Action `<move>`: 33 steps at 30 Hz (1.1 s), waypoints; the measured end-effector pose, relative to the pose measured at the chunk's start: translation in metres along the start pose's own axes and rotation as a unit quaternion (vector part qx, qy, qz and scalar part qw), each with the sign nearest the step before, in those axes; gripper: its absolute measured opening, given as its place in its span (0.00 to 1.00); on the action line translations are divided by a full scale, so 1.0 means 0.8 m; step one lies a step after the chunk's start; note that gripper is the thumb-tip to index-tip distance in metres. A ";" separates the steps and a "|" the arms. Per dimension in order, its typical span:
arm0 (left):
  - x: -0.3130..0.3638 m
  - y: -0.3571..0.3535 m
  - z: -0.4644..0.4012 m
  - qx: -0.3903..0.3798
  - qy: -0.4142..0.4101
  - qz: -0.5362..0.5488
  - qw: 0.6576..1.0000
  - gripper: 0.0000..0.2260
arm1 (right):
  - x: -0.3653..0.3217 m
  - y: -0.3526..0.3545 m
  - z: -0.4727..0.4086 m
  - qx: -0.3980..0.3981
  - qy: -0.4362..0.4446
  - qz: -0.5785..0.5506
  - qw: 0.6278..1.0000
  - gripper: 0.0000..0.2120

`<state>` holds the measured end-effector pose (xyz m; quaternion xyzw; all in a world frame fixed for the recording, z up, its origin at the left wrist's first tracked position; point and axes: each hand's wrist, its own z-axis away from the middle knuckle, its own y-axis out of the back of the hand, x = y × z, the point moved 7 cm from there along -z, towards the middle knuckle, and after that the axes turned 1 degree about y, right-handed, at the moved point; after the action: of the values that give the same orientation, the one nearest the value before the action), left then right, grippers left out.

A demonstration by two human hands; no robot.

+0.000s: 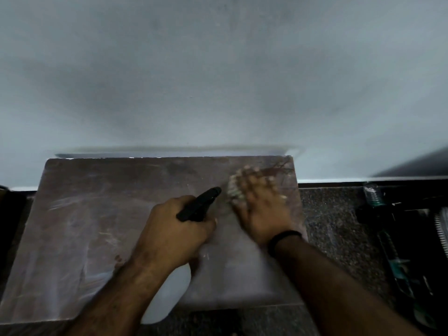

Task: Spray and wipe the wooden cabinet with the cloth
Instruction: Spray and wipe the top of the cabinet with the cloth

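left hand [174, 229] grips spray bottle [169, 289], ready | right hand [259, 202] fingers spread, pressing cloth [234, 187] on cabinet [97, 226] far-right

The right hand [260, 207] is motion-blurred, largely hiding the cloth [234, 190] beneath its fingers.

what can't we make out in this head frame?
- Cloth: motion-blurred, mostly under the right hand.
- Right hand: blurred, so its grip is unclear.
- Spray bottle: body largely hidden by the left hand and forearm.
- Dark items at the right edge: too dim and cut off to identify.
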<state>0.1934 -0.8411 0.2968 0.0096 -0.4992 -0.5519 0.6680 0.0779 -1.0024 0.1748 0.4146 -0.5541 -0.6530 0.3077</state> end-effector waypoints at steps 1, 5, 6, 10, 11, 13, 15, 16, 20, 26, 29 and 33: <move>-0.004 0.004 0.001 -0.001 -0.006 0.002 1.000 0.07 | 0.036 0.008 -0.003 0.009 -0.092 -0.002 0.996 0.33; -0.021 0.026 0.001 -0.001 -0.019 0.029 0.999 0.05 | 0.080 0.025 -0.009 0.018 -0.326 -0.052 0.944 0.37; -0.026 0.033 0.000 0.004 -0.022 0.034 0.999 0.04 | 0.063 0.025 -0.016 0.004 -0.319 -0.053 0.946 0.36; -0.038 0.054 0.000 0.017 -0.030 0.065 0.997 0.04 | -0.036 0.028 -0.048 -0.030 -0.127 -0.125 0.984 0.31; -0.039 0.058 0.001 0.018 -0.034 0.069 0.997 0.05 | -0.055 0.036 -0.053 -0.016 -0.099 -0.158 0.982 0.28; -0.039 0.064 0.003 0.016 -0.037 0.067 0.997 0.05 | -0.070 0.052 -0.055 0.009 -0.136 -0.260 0.956 0.23; -0.046 0.071 0.004 0.018 -0.037 0.069 0.997 0.05 | -0.071 0.053 -0.051 -0.006 -0.207 -0.374 0.904 0.26; -0.049 0.073 0.004 0.018 -0.039 0.069 0.997 0.05 | -0.070 0.050 -0.046 -0.021 -0.228 -0.391 0.891 0.29; -0.057 0.078 0.006 0.025 -0.045 0.075 0.996 0.04 | -0.074 0.029 -0.019 -0.049 -0.310 -0.318 0.895 0.26; -0.064 0.080 0.013 0.023 -0.055 0.083 0.995 0.04 | -0.113 0.010 -0.004 -0.030 -0.375 -0.329 0.866 0.20; -0.071 0.086 0.016 0.028 -0.052 0.077 0.995 0.04 | -0.121 0.022 -0.009 0.005 -0.365 -0.301 0.881 0.17; -0.074 0.093 0.020 0.036 -0.052 0.093 0.994 0.05 | -0.130 0.041 -0.016 0.050 -0.300 -0.268 0.914 0.10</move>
<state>0.2430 -0.7594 0.3075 -0.0414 -0.5520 -0.4689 0.6883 0.1360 -0.9257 0.2269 0.3475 -0.5201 -0.7760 -0.0807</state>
